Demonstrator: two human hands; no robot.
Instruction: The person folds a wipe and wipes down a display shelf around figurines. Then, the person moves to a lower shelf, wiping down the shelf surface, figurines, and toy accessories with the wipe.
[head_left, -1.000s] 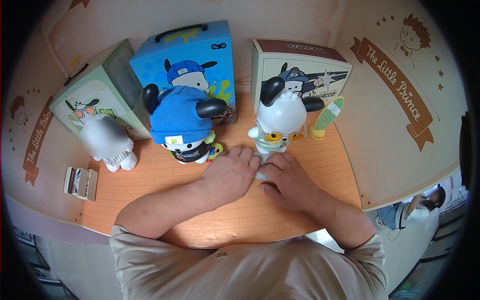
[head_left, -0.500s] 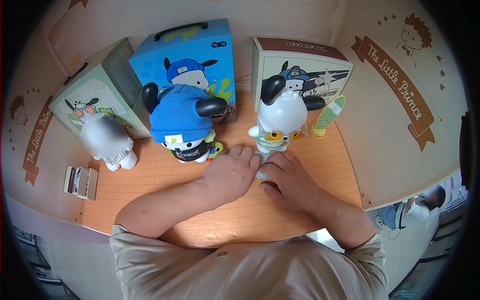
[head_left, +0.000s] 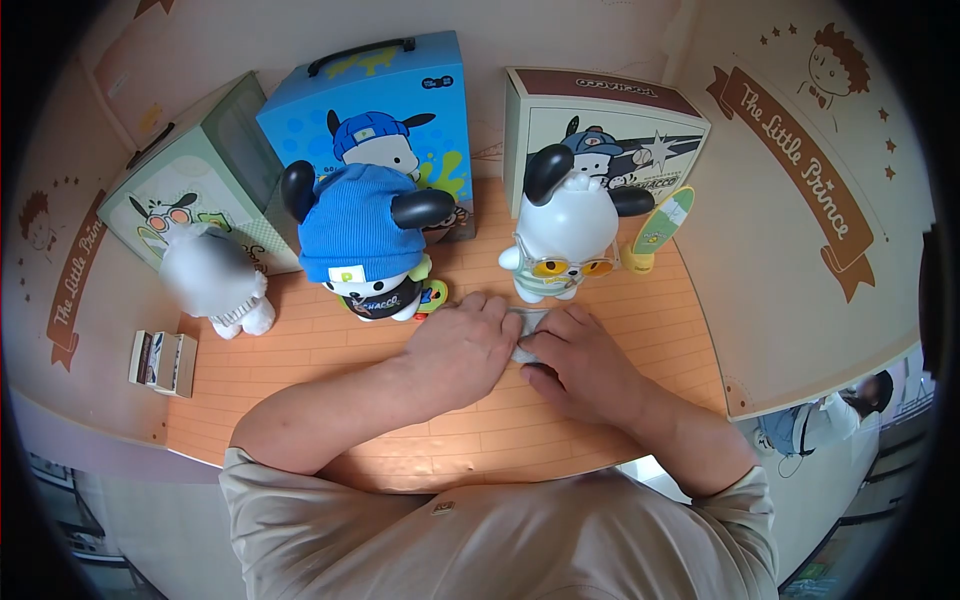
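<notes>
A small piece of grey cloth (head_left: 531, 319) lies on the orange wood-pattern tabletop (head_left: 500, 420), mostly covered by my hands. My left hand (head_left: 468, 342) has its fingers bent down over the cloth's left side. From the right, my right hand (head_left: 582, 358) closes on the same cloth, thumb tucked below the fingers. Just behind my hands stands a white dog figure (head_left: 568, 235) with black ears and yellow glasses. To the left is a dog figure in a blue knit beanie (head_left: 362, 235), with a small green skateboard (head_left: 433, 298) beside it.
A white plush toy (head_left: 215, 280) sits at the left, near a small cream rack (head_left: 165, 362). Behind stand a green box (head_left: 200, 170), a blue box (head_left: 290, 130) and a cream box (head_left: 660, 130). A toy surfboard (head_left: 662, 228) stands right. Another person (head_left: 825, 420) is beyond the panel.
The view has shifted very slightly. Both hands stay in nearly the same place on the cloth.
</notes>
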